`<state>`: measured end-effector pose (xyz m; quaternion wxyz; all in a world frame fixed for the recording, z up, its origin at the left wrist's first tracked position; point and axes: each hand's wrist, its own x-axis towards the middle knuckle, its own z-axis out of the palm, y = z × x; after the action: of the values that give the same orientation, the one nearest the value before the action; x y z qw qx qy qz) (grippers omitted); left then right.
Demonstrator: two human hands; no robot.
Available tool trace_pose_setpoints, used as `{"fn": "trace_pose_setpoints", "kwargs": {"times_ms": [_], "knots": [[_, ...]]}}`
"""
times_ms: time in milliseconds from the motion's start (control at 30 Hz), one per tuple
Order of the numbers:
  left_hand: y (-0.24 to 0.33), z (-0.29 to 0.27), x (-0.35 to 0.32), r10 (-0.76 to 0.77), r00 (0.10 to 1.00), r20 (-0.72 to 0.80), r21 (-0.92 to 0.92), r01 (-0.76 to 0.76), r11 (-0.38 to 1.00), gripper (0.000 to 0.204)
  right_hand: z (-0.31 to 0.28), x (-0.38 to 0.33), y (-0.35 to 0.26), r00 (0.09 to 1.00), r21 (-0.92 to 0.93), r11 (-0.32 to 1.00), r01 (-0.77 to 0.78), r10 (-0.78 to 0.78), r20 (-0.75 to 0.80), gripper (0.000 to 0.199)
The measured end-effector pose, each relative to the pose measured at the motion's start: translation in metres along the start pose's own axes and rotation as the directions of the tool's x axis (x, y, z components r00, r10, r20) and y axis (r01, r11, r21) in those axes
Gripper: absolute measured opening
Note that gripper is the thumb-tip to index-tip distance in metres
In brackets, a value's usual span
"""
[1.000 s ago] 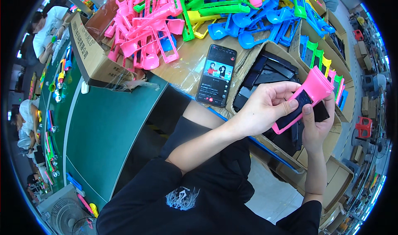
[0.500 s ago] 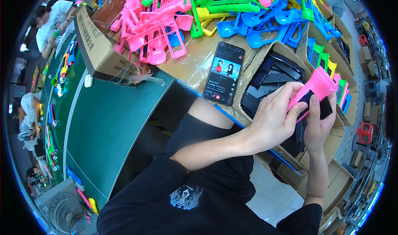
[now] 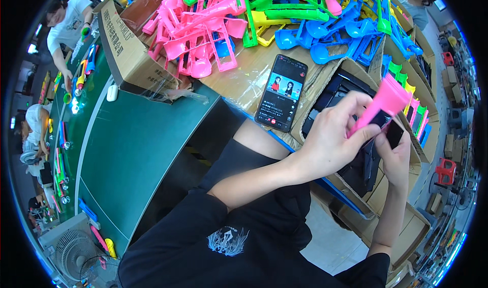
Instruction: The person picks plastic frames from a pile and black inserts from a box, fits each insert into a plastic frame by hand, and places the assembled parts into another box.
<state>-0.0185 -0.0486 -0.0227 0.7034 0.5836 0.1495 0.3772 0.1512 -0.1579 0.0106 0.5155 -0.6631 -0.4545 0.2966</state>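
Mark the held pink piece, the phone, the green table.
Pink piece (image 3: 389,99): head view, flared end.
Phone (image 3: 281,92): head view, screen.
Green table (image 3: 136,138): head view, bare top.

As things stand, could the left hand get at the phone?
Probably yes: the phone lies screen up with nothing covering it, and the way looks free. But the left hand grips the pink part, so it would likely need to let go.
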Motion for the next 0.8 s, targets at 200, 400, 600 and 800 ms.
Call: {"fn": "trace_pose_setpoints", "kwargs": {"times_ms": [200, 400, 600, 800], "knots": [[-0.003, -0.003, 0.004, -0.026, 1.0, 0.014, -0.47, 0.03, 0.882, 0.035, 0.013, 0.006, -0.022, 0.97, -0.065, 0.995, -0.074, 0.087, 0.226, 0.03], [-0.001, -0.013, 0.008, -0.027, 0.996, 0.083, -0.464, 0.063, 0.884, 0.039, 0.013, 0.002, -0.017, 0.969, -0.034, 0.995, -0.09, 0.095, 0.227, 0.03], [0.007, -0.021, 0.011, -0.074, 0.981, 0.181, -0.449, 0.149, 0.881, 0.044, 0.014, 0.001, -0.02, 0.972, -0.061, 0.995, -0.074, 0.086, 0.221, 0.029], [0.003, -0.01, 0.01, -0.024, 0.999, 0.047, -0.285, 0.036, 0.958, 0.046, 0.021, -0.002, -0.032, 0.976, -0.143, 0.982, -0.122, 0.145, 0.16, 0.027]]}}
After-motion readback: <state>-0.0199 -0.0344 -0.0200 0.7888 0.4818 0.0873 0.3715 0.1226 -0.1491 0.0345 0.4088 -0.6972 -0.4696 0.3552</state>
